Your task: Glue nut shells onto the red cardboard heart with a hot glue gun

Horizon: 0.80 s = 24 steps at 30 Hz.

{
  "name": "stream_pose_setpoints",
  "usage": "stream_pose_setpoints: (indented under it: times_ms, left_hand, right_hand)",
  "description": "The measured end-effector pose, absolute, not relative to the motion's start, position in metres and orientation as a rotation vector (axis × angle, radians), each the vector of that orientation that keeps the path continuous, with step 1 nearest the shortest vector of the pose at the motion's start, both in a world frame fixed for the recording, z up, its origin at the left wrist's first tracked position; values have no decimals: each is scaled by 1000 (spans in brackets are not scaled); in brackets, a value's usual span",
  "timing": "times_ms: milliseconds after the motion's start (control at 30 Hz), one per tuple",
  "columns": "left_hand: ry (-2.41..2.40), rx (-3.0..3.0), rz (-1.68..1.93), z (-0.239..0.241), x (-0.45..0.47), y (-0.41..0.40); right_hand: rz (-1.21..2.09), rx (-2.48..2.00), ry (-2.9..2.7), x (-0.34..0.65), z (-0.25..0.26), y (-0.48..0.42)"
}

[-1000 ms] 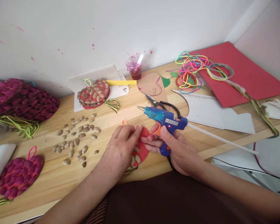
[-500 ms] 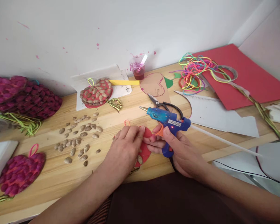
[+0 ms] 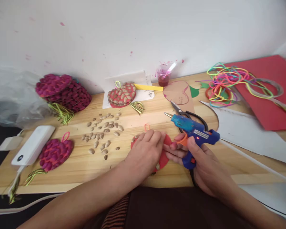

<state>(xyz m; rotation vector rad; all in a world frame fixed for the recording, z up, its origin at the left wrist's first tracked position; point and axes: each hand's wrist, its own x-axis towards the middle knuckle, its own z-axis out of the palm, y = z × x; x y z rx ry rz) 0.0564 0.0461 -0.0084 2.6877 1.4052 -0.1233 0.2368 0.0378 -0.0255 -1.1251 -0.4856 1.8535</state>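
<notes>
My right hand (image 3: 201, 159) is closed around the handle of a blue glue gun (image 3: 193, 128) with an orange trigger. The gun's metal nozzle points left, a small red light glows on its body, and a white glue stick sticks out behind. Beneath my left hand (image 3: 146, 149) lies a red heart-like piece (image 3: 166, 159) with seeds on it and a pink loop at its top. The left fingers are bent down and pressed together over it; their tips are hidden. Right-hand fingertips touch the red piece's right side. Loose speckled seeds (image 3: 106, 130) are scattered to the left.
Black scissors (image 3: 193, 114) lie behind the gun. A seed-covered ornament (image 3: 121, 94), a cup of red liquid (image 3: 163, 78) and tangled cords (image 3: 222, 82) are at the back. Leftward are stacked purple ornaments (image 3: 64, 93), another purple ornament (image 3: 56, 154) and a white power bank (image 3: 33, 144).
The camera view has swung left, so everything sits further right in the picture and the power bank shows fully. Both hands keep nearly the same pose on the red piece and glue gun.
</notes>
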Motion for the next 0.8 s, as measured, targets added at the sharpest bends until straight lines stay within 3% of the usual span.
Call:
stream_pose_setpoints:
  times_ms: [800]
  left_hand:
    - [1378,2749,-6,-12,55,47]
  right_hand:
    - [1773,-1206,-544,234,-29,39]
